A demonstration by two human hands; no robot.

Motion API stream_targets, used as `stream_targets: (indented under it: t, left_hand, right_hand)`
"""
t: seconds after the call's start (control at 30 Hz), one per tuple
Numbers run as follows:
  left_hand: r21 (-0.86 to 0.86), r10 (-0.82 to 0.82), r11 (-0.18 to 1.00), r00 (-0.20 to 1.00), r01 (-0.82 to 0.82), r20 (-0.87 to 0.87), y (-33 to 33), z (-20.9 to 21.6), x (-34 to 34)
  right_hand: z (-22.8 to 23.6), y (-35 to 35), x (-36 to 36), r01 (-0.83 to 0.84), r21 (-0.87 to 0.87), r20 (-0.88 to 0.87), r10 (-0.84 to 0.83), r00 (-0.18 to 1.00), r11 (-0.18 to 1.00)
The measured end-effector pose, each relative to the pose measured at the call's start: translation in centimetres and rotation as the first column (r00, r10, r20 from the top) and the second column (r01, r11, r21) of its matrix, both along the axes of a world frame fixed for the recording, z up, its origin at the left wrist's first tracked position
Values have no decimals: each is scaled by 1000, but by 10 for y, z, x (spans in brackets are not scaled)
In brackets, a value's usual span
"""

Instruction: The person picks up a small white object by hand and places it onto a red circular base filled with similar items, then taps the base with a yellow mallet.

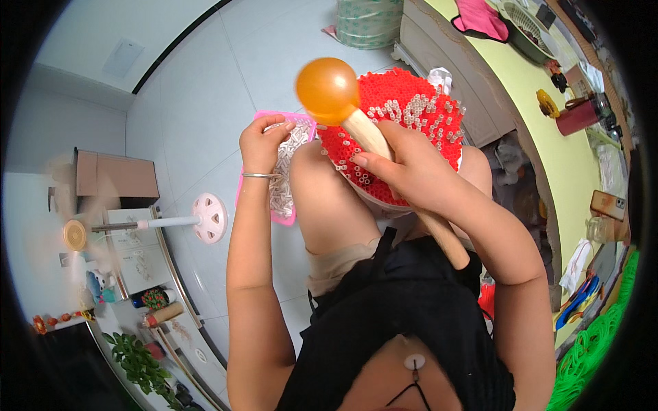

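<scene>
The mallet (367, 135) is in the right hand (413, 164), its head appearing in front of the far-left edge of the red pad (391, 85) on the lap; contact with the pad cannot be determined. Pale tubes (415, 116) project from the pad; mallet and hand obstruct the view of its left and near portions. The mallet's long axis runs diagonally, head far left, butt near right, toward the body. The right hand is wrapped firmly around mid-handle, thumb along the shaft, forearm entering from the right. The left hand (262, 145) is above the far end of the pink tray (282, 220), fingers half curled; whether it holds anything cannot be determined. The tray contains further tubes. Right: table (545, 185) with tumbler (578, 118) and phone (608, 205). Left: fan (74, 235)
</scene>
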State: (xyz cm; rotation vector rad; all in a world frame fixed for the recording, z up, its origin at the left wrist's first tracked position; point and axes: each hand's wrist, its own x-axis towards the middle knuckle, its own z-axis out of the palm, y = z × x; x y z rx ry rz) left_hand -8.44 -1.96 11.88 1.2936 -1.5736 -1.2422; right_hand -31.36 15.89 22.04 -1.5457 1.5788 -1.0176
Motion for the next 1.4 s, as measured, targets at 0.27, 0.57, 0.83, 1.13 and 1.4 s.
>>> stream_targets:
  t: [0.27, 0.57, 0.83, 1.13, 1.4]
  left_hand:
    - [347, 336, 922, 796, -170, -504, 5, -31, 31]
    - [724, 581, 689, 577, 28, -574, -14, -79, 39]
    - [584, 389, 805, 650, 106, -653, -21, -73, 33]
    - [-33, -140, 989, 988, 143, 72, -4, -15, -24]
    - [-410, -116, 802, 786, 435, 608, -2, -17, -52]
  right_hand:
    - [-16, -42, 5, -93, 244, -370, 181, 911, 965]
    - [9, -8, -11, 53, 307, 18, -62, 998, 950]
    - [-2, -25, 7, -113, 57, -132, 120, 984, 992]
    - [-10, -28, -1, -5, 237, -75, 23, 997, 972]
    - [-6, -7, -17, 29, 363, 136, -84, 987, 932]
